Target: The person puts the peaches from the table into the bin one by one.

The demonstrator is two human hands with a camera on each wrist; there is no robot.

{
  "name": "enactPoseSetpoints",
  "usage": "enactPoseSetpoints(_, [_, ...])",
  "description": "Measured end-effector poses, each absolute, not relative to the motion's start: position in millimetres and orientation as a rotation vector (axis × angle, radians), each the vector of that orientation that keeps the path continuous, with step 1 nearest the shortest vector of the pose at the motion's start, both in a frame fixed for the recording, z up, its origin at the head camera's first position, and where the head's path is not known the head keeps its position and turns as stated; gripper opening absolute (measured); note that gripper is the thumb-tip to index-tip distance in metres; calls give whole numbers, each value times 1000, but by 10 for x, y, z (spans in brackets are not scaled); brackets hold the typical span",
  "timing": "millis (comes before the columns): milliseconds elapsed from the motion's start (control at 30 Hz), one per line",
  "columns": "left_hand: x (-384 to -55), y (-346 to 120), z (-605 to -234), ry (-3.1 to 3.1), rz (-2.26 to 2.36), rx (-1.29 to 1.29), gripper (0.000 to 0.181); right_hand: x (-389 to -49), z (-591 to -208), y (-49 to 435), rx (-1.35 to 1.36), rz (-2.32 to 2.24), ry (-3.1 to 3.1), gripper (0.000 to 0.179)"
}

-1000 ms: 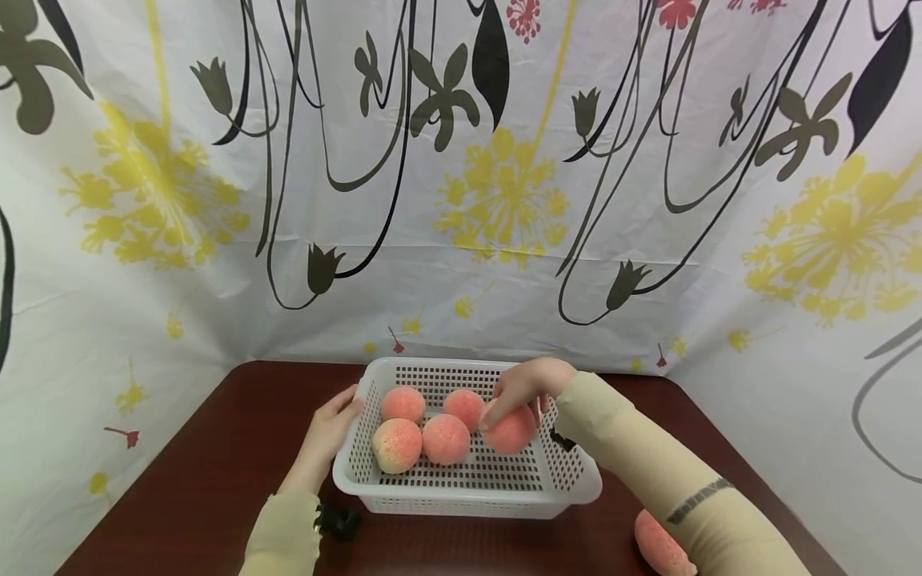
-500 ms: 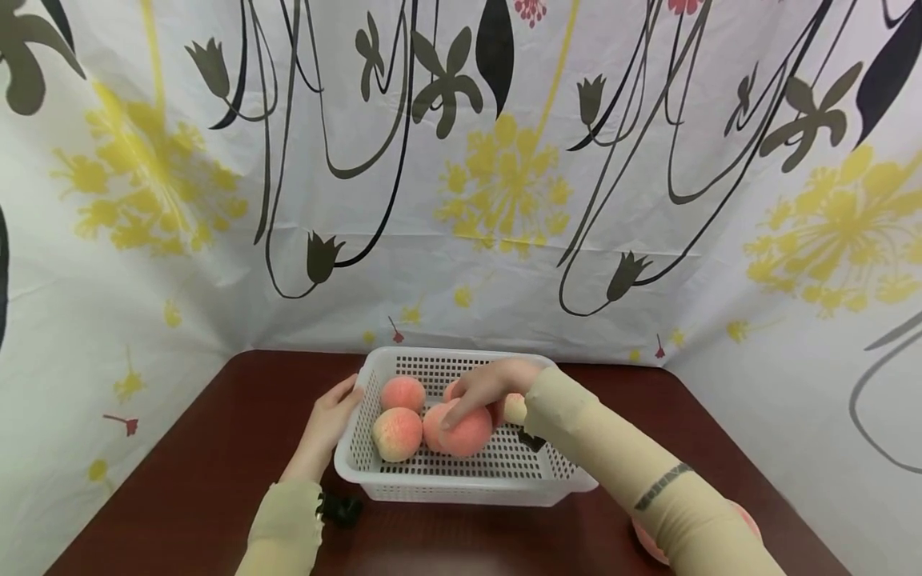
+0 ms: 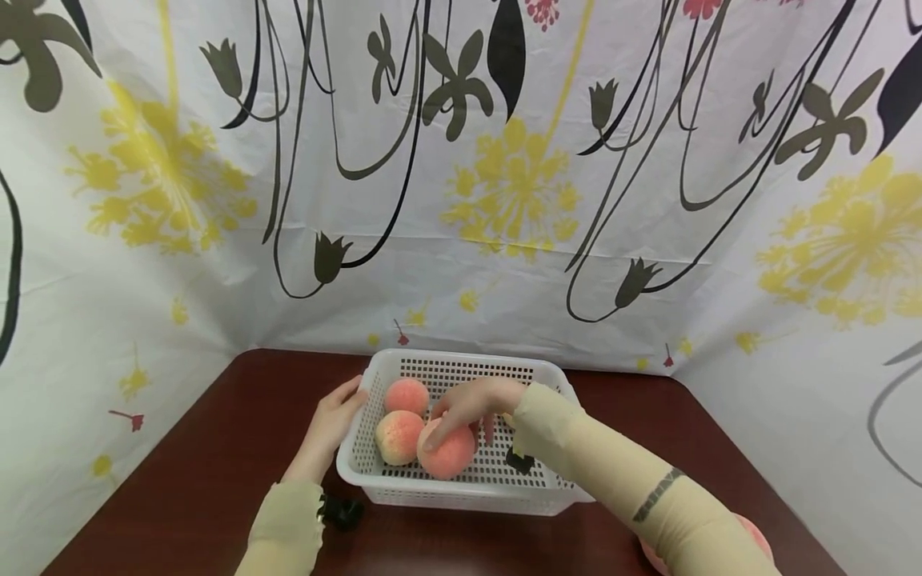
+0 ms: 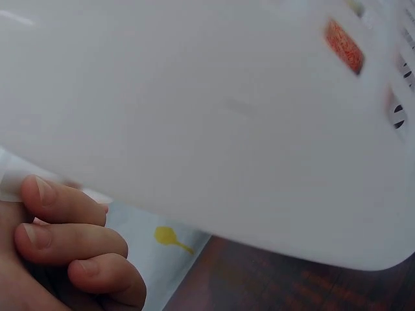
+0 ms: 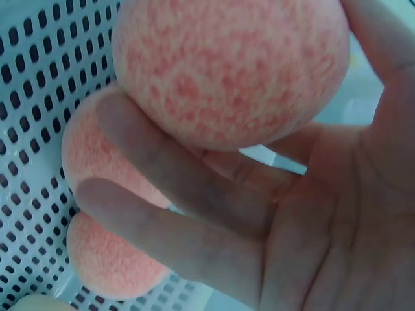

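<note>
In the head view, my right hand (image 3: 471, 404) reaches into a white perforated basket (image 3: 468, 502) and holds a pink peach (image 3: 445, 452) between thumb and fingers. The right wrist view shows the thumb on one side of that peach, with two fingers stretched beneath it over other peaches (image 5: 117, 256). My left hand (image 3: 334, 416) grips the basket's left rim, its fingertips curled beside the white wall in the left wrist view. At the basket's left side lie a pink peach (image 3: 406, 396) and a yellowish-pink peach (image 3: 398, 438). The right hand and forearm hide part of the basket.
A yellowish fruit (image 3: 508, 419) peeks out beside the right sleeve. On the dark red table (image 3: 180, 480), another peach (image 3: 755, 532) is partly covered by the right forearm. A flower-printed white curtain (image 3: 504, 304) hangs behind and along both sides.
My right hand has carried its peach leftward across the basket, close to the peaches on the left. A yellowish fruit has come into sight at the basket's right. The left hand stays at the rim.
</note>
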State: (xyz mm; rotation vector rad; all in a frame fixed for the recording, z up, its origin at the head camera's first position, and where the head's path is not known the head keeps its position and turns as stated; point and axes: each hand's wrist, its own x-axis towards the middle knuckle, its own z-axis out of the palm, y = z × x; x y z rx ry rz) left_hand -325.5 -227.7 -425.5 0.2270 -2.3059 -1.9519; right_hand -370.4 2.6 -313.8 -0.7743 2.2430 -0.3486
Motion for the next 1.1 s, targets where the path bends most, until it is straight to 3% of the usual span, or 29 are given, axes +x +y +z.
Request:
enactPoseSetpoints(600, [-3262, -2270, -4245, -2313, -1949, 245, 55, -3482, -3258, -97, -865, -244, 2379, 33])
enactPoseSetpoints(867, [-3263, -2296, -4223, -2310, -1948, 244, 56, -3513, -3295, -146, -902, -189, 2380, 46])
enactPoseSetpoints(1100, [-3250, -2277, -4242, -2298, -1978, 240, 55, -3505, -3295, -118, -992, -113, 2358, 47])
